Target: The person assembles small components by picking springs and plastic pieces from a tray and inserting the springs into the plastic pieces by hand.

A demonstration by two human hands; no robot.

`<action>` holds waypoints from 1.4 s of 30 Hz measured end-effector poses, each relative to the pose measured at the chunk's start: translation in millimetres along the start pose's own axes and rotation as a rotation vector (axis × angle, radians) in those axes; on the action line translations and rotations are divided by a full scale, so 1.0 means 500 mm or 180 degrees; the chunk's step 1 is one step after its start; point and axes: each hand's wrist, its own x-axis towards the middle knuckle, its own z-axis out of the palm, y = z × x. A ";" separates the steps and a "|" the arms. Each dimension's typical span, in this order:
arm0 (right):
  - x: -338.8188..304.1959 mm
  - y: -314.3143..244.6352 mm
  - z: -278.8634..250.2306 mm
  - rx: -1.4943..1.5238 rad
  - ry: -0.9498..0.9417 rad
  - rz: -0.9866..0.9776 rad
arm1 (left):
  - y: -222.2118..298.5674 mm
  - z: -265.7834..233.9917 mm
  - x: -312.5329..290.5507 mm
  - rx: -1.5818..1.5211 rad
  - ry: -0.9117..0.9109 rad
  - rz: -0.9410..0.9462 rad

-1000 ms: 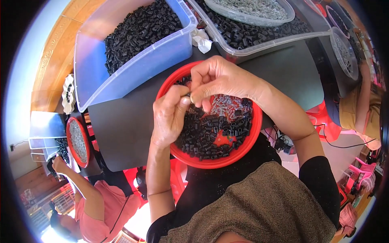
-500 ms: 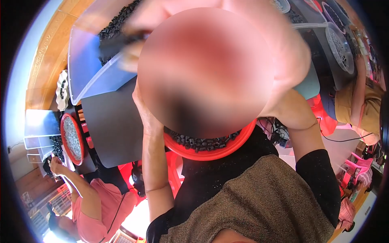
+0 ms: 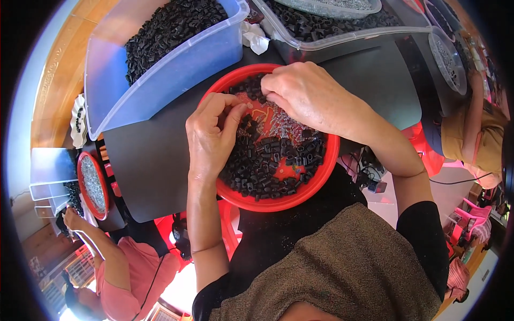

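A red round basin (image 3: 331, 166) stands in front of me, holding many short black tube-like pieces (image 3: 257, 174) and a patch of small silvery pins or screws (image 3: 286, 128). Over its left side is my left hand (image 3: 211, 131), closed, thumb and forefinger pinched together; what lies between them is too small to tell. My right hand (image 3: 308, 96) reaches across the far right rim. Its fingers are curled close to black pieces at the far side of the basin, and their tips are partly hidden, so any small piece in them cannot be made out.
Beyond the basin stand a blue-tinted clear bin (image 3: 176, 80) of black pieces and another clear bin (image 3: 342, 37). A grey board (image 3: 150, 166) lies on the left. Co-workers sit left, by another red basin (image 3: 92, 184), and right, in a brown top (image 3: 484, 134).
Both hands have come down from close to the camera, where they were large and blurred, into the basin. The basin's contents, mostly covered before, now show.
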 end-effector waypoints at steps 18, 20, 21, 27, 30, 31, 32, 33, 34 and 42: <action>0.029 -0.003 0.033 -0.0564 -0.0407 -0.0216 | -0.026 0.010 0.000 -0.0562 0.0089 -0.0217; 0.033 -0.007 0.033 -0.0577 -0.0344 -0.0240 | -0.026 0.008 0.000 -0.0592 0.0099 -0.0232; 0.037 -0.011 0.026 -0.0536 -0.0409 -0.0217 | -0.026 0.006 0.000 -0.0618 0.0110 -0.0251; 0.041 -0.025 0.006 0.0598 -0.0023 -0.0022 | -0.011 -0.002 0.001 -0.1557 -0.0151 -0.0679; 0.048 -0.028 0.012 0.1478 0.0148 0.0010 | -0.016 -0.013 0.001 -0.2337 -0.0205 -0.0758; 0.049 -0.026 0.016 0.1851 0.0179 -0.0033 | -0.028 -0.019 0.002 -0.2472 -0.0244 -0.0784; 0.051 -0.029 0.012 0.1864 0.0171 -0.0043 | -0.041 -0.023 0.002 -0.2462 -0.0233 -0.0794; 0.053 -0.034 0.003 0.1962 0.0195 0.0003 | -0.052 -0.026 0.001 -0.2555 -0.0146 -0.0810; 0.053 -0.036 -0.001 0.2060 0.0216 0.0049 | -0.059 -0.028 0.000 -0.2648 -0.0058 -0.0826; 0.011 0.002 0.030 0.0066 -0.0625 -0.0387 | -0.048 -0.031 0.004 -0.2774 0.0012 -0.0933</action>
